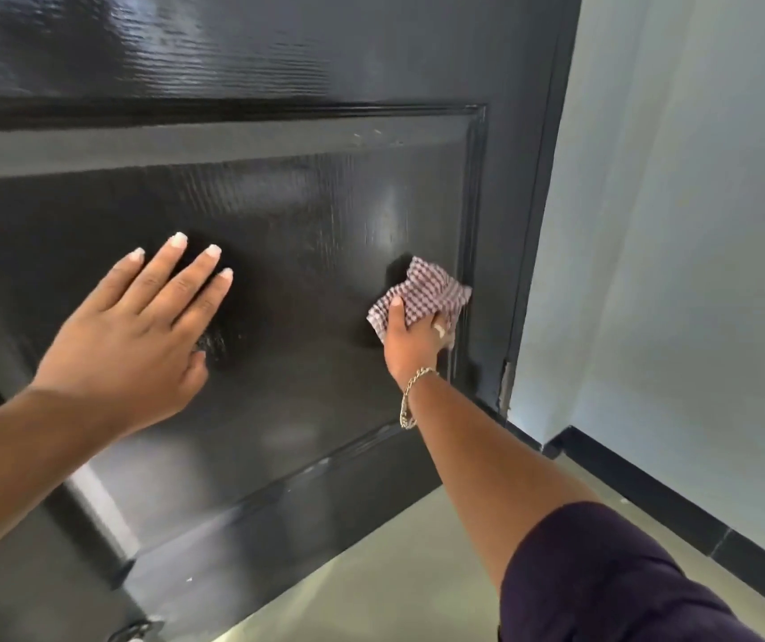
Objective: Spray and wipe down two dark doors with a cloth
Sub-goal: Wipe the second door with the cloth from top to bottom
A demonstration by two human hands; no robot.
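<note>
Nearest: dark purple sleeve (603, 576) on right arm, low right. Right arm reaches up and forward, chain bracelet (413, 396) at the wrist. Right hand (413, 335) grips a bunched checked cloth (422, 294), thumb curled over its left edge, other fingers mostly hidden behind the fabric; cloth pressed against the dark door (301, 224) at the right edge of the recessed lower panel (306, 280), just beside the vertical moulding. Left hand (139, 331) flat on the same panel, fingers straight and spread, holding nothing, looks like bracing. Key relation: nearly all the panel lies left of the cloth, between the two hands, so the stroke likely runs leftward toward the left hand, or down along the moulding. Glossy streaks higher up suggest wet finish. Spray bottle not visible. Farther: pale wall (672, 224) right, black skirting (649, 507), light floor (394, 572). Second door not identifiable.
</note>
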